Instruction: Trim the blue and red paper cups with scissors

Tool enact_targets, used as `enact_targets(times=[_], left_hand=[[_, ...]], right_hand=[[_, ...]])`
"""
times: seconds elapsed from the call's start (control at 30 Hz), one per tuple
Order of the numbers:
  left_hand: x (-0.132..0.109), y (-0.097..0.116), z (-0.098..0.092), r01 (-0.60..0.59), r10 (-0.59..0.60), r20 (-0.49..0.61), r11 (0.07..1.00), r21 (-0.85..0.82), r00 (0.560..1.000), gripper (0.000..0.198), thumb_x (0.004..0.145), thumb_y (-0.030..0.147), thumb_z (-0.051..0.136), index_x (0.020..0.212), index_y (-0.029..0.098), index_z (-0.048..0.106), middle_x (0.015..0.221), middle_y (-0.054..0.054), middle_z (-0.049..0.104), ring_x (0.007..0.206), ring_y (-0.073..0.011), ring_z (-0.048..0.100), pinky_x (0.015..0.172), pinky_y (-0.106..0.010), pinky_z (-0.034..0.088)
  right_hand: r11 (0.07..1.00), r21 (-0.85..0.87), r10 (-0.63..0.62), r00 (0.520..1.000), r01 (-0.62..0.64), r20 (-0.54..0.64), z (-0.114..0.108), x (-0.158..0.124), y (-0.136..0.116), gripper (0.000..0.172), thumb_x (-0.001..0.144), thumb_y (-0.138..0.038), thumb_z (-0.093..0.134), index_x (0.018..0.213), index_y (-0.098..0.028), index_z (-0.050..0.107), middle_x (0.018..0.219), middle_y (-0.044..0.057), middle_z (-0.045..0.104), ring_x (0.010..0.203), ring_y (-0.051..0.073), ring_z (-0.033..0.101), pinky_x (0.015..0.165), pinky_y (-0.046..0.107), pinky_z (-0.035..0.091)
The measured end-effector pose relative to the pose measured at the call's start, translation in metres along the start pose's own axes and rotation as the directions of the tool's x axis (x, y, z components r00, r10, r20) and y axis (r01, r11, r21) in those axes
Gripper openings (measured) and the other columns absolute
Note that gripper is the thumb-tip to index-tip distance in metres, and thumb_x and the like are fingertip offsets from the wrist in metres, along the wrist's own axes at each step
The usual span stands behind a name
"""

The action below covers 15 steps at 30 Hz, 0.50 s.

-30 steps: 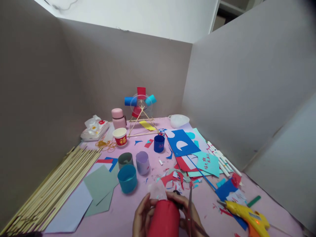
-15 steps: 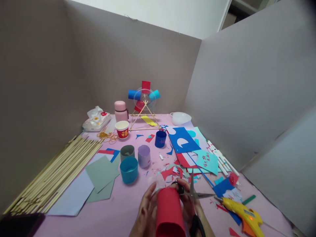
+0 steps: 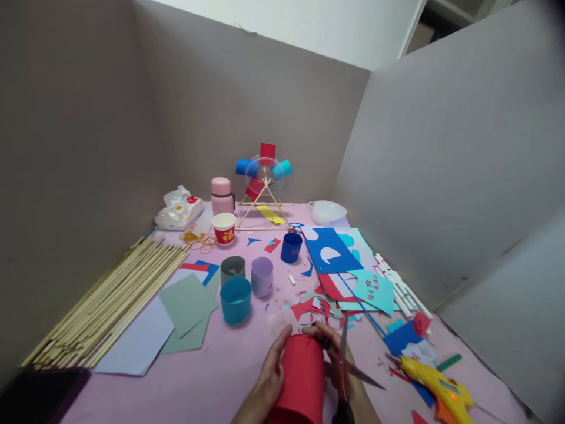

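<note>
A red paper tube (image 3: 302,377) lies between my hands at the bottom middle, its open end toward me. My left hand (image 3: 270,370) curls round the tube's left side. My right hand (image 3: 342,359) rests against its right side and far rim, with scissors (image 3: 342,361) hooked on the fingers, blades spread and pointing away and to the right. One black handle hangs below the hand. Red and white paper scraps (image 3: 315,307) lie just beyond the tube. A teal cup (image 3: 235,301), a grey cup (image 3: 233,268) and a lilac cup (image 3: 262,277) stand to the left.
Wooden sticks (image 3: 110,300) and grey card (image 3: 189,303) lie left. A yellow glue gun (image 3: 436,383) lies right, near white markers (image 3: 397,285) and blue paper (image 3: 331,250). At the back stand a stick-framed wheel (image 3: 265,176), a pink flask (image 3: 222,196) and a paper cup (image 3: 224,228).
The red tube has tilted slightly, its near end swinging left. The scissors have turned, the lower blade now angling downward. The whole view has shifted a little.
</note>
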<state>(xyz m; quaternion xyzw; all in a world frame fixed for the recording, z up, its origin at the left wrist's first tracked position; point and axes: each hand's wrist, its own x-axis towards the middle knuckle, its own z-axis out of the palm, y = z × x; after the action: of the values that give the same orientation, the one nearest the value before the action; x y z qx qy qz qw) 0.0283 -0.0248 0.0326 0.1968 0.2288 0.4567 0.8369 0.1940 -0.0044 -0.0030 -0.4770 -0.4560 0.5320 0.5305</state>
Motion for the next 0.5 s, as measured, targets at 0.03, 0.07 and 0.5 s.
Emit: enact_targets(times=[0.03, 0.07, 0.5], left_hand=[[0.001, -0.001, -0.001, 0.007, -0.007, -0.004, 1.0, 0.002, 1.0, 0.061, 0.073, 0.048, 0.068, 0.13, 0.03, 0.054, 0.142, -0.011, 0.052, 0.132, -0.0392, 0.042, 0.106, -0.054, 0.035], [0.003, -0.002, -0.003, 0.013, -0.013, -0.007, 1.0, 0.002, 1.0, 0.062, 0.072, 0.047, 0.069, 0.13, 0.031, 0.054, 0.142, -0.01, 0.051, 0.132, -0.0395, 0.042, 0.105, -0.054, 0.036], [0.032, 0.004, -0.049, -0.205, 0.233, -0.095, 0.948, 0.245, 0.968, 0.042, 0.08, 0.034, 0.066, 0.121, 0.025, 0.061, 0.148, -0.009, 0.046, 0.139, -0.0339, 0.031, 0.11, -0.058, 0.03]], right_hand=[[1.0, -0.004, 0.002, 1.0, -0.002, -0.007, 0.001, 0.001, -0.002, 0.069, 0.057, -0.079, 0.065, 0.103, -0.028, 0.068, 0.094, 0.011, 0.066, 0.102, 0.037, 0.058, 0.079, 0.047, 0.05], [1.0, -0.006, 0.001, 1.0, -0.001, -0.012, 0.001, 0.002, -0.003, 0.07, 0.058, -0.08, 0.064, 0.104, -0.027, 0.068, 0.092, 0.011, 0.066, 0.101, 0.037, 0.058, 0.077, 0.046, 0.051], [0.936, -0.231, -0.254, 0.964, 0.266, 0.079, -0.01, -0.011, -0.035, 0.056, 0.067, -0.049, 0.078, 0.118, -0.03, 0.061, 0.107, 0.009, 0.063, 0.095, 0.03, 0.058, 0.073, 0.033, 0.046]])
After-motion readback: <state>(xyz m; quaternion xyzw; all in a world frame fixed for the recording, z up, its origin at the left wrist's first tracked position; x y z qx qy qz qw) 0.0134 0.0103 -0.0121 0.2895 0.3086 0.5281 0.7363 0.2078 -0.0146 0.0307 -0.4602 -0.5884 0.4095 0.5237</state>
